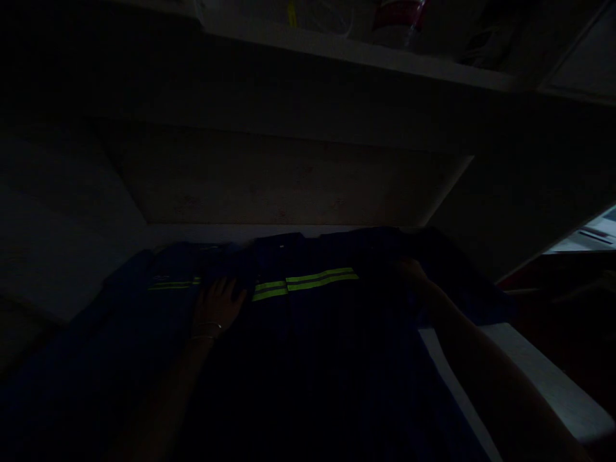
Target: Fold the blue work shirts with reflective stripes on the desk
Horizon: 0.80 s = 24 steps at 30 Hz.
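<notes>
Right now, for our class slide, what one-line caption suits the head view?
In dim light, the left hand lies on dark blue clothing with yellow-green bands; the right hand is shadowed.

Extends the left forearm (176, 380) forward, bare, and holds the left hand (220, 304) palm down, back uppermost, with fingers (220, 286) slightly parted, beyond the left wrist (206, 330). Slants the right forearm (481, 366), also bare, inward from the lower right, with the right hand (412, 270) slightly higher in view and well apart from the left (too dim to make out its fingers).
</notes>
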Available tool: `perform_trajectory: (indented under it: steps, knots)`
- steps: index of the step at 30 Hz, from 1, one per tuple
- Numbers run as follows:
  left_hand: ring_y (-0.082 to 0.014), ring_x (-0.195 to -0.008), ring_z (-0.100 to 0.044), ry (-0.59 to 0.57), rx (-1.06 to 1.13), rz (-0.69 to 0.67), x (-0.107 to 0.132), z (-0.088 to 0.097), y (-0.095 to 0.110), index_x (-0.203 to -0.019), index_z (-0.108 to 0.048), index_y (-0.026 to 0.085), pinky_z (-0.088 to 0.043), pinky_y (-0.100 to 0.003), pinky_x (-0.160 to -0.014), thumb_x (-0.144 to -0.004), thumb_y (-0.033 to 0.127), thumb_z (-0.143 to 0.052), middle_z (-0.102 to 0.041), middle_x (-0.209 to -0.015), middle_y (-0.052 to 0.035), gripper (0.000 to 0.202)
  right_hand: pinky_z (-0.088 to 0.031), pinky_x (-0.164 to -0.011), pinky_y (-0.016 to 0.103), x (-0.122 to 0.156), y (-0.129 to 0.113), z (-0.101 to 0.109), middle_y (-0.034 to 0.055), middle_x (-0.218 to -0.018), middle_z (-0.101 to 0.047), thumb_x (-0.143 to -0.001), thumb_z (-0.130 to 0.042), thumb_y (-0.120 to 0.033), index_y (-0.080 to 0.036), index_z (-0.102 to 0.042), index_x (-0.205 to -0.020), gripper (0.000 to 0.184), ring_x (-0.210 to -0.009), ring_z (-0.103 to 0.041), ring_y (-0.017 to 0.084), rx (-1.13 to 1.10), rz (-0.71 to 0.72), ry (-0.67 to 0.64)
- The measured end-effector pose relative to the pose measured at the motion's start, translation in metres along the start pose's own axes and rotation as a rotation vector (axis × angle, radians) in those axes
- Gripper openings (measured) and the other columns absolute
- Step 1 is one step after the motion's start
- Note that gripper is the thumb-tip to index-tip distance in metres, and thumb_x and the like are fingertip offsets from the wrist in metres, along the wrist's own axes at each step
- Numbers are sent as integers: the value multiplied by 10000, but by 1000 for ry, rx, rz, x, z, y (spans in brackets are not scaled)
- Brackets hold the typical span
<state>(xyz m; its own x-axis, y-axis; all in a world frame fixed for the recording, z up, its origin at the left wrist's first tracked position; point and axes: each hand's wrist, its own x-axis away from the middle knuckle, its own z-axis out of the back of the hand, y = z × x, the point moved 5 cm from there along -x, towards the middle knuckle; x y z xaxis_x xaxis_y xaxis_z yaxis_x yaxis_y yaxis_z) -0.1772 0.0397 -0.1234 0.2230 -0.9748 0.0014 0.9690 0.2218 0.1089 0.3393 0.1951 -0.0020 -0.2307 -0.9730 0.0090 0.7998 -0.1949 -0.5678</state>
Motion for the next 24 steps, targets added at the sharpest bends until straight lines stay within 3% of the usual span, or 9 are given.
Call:
perform_trajectory:
  steps: [2,4,8,11,13,16,17,21,24]
  knots:
    - [-300,-1428,-332,13,14,7,1,2,0,-1430,-466,220,-249,-563,-1143,-937,572,-271,-390,-1552,-110,636,-484,-634,300,0,-16,-4,120,-852,-720,-817,-616,-323,-119,-725,-916,252,-706,-652,208,94,15,-62]
    - [-306,-1418,-348,28,25,11,1,2,0,-1422,-475,216,-264,-563,-1136,-935,581,-281,-401,-1546,-111,638,-476,-643,290,14,-41,-10,119,-919,-728,-857,-578,-357,-141,-714,-1000,293,-753,-663,217,244,144,-112]
    - [-298,-1413,-355,61,22,-5,1,3,1,-1407,-491,214,-273,-543,-1136,-938,578,-289,-422,-1533,-111,627,-480,-680,286,76,-98,-37,83,-990,-736,-912,-488,-343,-221,-669,-1181,346,-798,-688,218,469,549,-343]
    - [-290,-1414,-356,56,26,8,2,2,1,-1398,-502,226,-267,-538,-1141,-939,576,-288,-425,-1532,-104,616,-504,-688,301,105,-120,-61,66,-900,-742,-919,-496,-468,-231,-585,-1335,487,-781,-695,230,506,659,-542]
    - [-290,-1411,-360,59,29,13,2,3,1,-1396,-504,227,-270,-540,-1138,-941,572,-285,-426,-1531,-106,612,-526,-789,321,101,-129,-72,83,-1015,-734,-932,-453,-548,-216,-543,-1383,567,-917,-689,240,415,664,-459]
    - [-291,-1412,-358,71,25,7,2,3,1,-1400,-500,219,-269,-535,-1140,-940,569,-294,-425,-1531,-109,613,-430,-1042,392,81,-128,-89,116,-1394,-554,-976,-352,-529,-203,-507,-1411,565,-1258,-525,261,359,665,-112]
    - [-291,-1415,-354,70,23,6,2,3,1,-1403,-497,220,-268,-532,-1141,-941,568,-294,-420,-1535,-106,614,-379,-1092,436,76,-122,-100,113,-1476,-470,-982,-341,-516,-212,-476,-1435,561,-1334,-445,273,405,649,-62]
    - [-293,-1422,-343,45,26,14,2,2,0,-1417,-480,229,-251,-539,-1151,-937,576,-300,-407,-1544,-101,619,-206,-1128,631,73,-85,-158,59,-1595,-283,-994,-328,-490,-321,-378,-1485,521,-1458,-223,311,669,540,-281]
    - [-297,-1432,-325,3,54,21,2,0,-1,-1425,-468,230,-231,-565,-1156,-938,582,-287,-383,-1558,-104,628,-155,-1126,653,80,-77,-171,66,-1607,-251,-1006,-303,-478,-308,-346,-1496,520,-1472,-177,302,669,515,-360]
